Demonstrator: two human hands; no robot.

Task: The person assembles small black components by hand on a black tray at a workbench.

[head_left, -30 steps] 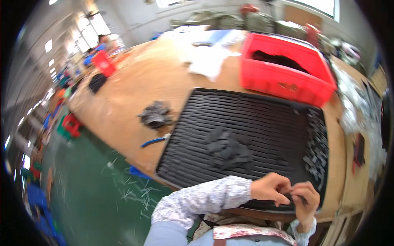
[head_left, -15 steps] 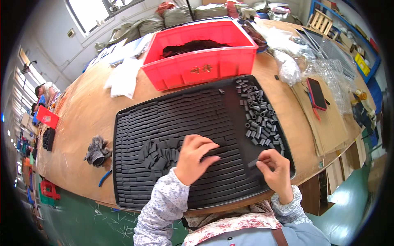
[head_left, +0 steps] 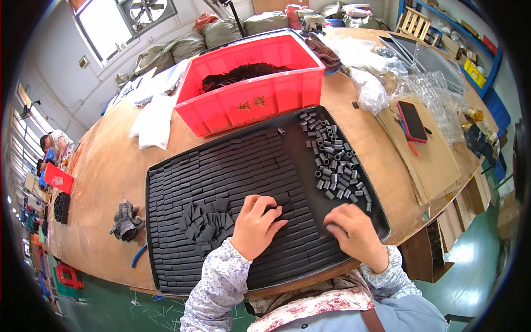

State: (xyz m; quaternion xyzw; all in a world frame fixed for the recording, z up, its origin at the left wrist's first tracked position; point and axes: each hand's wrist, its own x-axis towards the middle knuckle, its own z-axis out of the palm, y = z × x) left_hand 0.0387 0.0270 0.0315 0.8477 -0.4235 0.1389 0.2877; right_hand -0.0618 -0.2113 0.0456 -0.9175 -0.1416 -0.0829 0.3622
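V. bright, blown-out window (head_left: 99,26), dk fisheye rim

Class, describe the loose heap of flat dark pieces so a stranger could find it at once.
Start at the big red bin; the black tray lies in front of it, nearer the person. On that tray, just left of the left hand, is the heap of flat dark pieces. Its pieces lie jumbled, while the strips around it run in neat rows.

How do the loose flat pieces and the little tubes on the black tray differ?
The flat pieces are thin and flat-faced; the tubes are round and hollow. The flat pieces lie heaped left of the middle of the black tray; the tubes lie scattered along its right side. Both are dark.
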